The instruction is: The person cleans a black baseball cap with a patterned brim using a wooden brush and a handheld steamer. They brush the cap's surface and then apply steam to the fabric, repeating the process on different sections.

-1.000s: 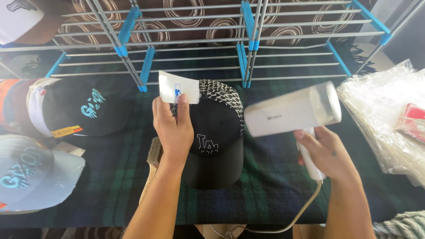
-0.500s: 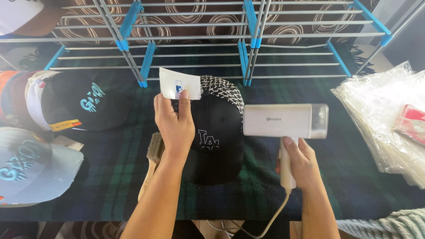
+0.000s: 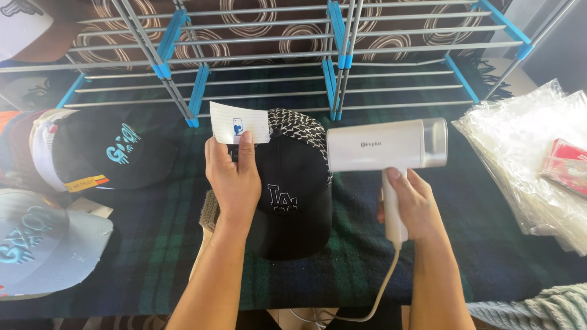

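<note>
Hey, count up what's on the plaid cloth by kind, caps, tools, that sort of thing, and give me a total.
Caps: 4 (black one in the middle, black one with teal lettering, pale blue one, orange one at the left edge)
White handheld appliance, in the right hand: 1
White card, in the left hand: 1
Stack of clear bags: 1
Total: 7

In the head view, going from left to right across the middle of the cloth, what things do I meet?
Grey cap → black cap with blue letters → left hand holding a white card → black cap with white emblem → white handheld steamer in the right hand → clear plastic bags.
</note>
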